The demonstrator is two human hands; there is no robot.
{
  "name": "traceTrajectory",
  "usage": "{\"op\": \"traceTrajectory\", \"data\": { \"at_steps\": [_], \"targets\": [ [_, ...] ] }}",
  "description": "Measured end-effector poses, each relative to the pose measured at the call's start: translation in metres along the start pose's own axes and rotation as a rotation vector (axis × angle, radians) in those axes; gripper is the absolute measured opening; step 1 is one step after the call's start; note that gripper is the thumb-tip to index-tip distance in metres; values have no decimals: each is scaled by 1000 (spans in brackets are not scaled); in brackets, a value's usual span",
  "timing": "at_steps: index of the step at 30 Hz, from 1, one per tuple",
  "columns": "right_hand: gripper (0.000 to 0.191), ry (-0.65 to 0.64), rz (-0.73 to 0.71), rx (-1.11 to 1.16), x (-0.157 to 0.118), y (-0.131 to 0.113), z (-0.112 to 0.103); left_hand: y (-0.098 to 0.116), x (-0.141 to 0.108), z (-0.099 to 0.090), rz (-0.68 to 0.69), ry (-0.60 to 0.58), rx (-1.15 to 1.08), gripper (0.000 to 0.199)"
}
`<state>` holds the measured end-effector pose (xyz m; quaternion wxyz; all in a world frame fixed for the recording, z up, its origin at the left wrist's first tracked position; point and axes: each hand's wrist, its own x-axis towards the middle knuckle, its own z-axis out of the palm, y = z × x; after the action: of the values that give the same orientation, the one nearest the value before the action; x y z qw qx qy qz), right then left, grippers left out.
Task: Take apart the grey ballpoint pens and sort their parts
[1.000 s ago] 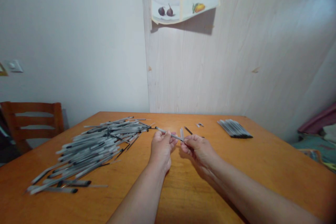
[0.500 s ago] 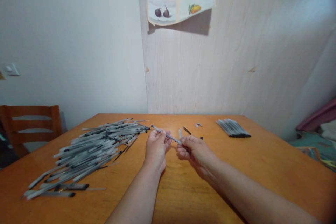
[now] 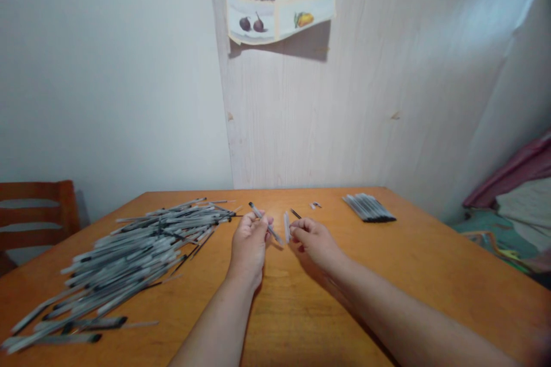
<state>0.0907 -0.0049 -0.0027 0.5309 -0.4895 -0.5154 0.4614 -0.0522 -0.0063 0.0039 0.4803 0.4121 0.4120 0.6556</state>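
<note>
My left hand (image 3: 251, 243) is closed around a slim pen (image 3: 274, 234) with a clear barrel and a dark far end. The pen slants, its near end pointing down toward my right hand. Between the fingertips of my right hand (image 3: 312, 238) is a translucent pen cap (image 3: 287, 226), held nearly upright. A small gap separates the cap from the pen. Just beyond my right hand a short black stick-like piece (image 3: 295, 214) lies on the table. To the left spreads a large loose heap of pens and pen parts (image 3: 138, 258).
A tidy row of pens with black ends (image 3: 369, 208) lies at the back right of the wooden table (image 3: 284, 321). Small bits (image 3: 315, 205) lie near the back edge. A wooden chair (image 3: 38, 215) stands at left, and fabric (image 3: 516, 206) is piled at right.
My hands have moved apart: the right hand has come off the pen with the cap in its fingers. The view has turned slightly right, shifting everything leftward.
</note>
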Motion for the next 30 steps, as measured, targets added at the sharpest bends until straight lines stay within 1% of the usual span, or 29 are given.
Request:
{"op": "traceTrajectory", "data": {
  "at_steps": [4,9,13,16,20,27,30],
  "targets": [
    [19,9,-59,-37,1,-12,-7,-5,0,2,163,-67,223,27],
    [21,-39,-106,-44,0,-24,-15,-11,2,-3,393,-203,519,24],
    [19,-49,-131,-46,0,-32,-20,-15,2,-7,489,-194,696,24],
    [18,-64,-145,-41,-2,-36,-22,-16,1,-8,515,-201,784,23],
    [20,-78,-161,-64,-4,-38,-21,-15,-3,-7,516,-204,884,22],
    [17,-76,-193,-244,-1,-33,-20,-10,-6,-6,509,-201,1019,23],
    [14,-56,-267,-353,2,-29,-22,-8,-8,-6,512,-186,1091,23]
  ]
}}
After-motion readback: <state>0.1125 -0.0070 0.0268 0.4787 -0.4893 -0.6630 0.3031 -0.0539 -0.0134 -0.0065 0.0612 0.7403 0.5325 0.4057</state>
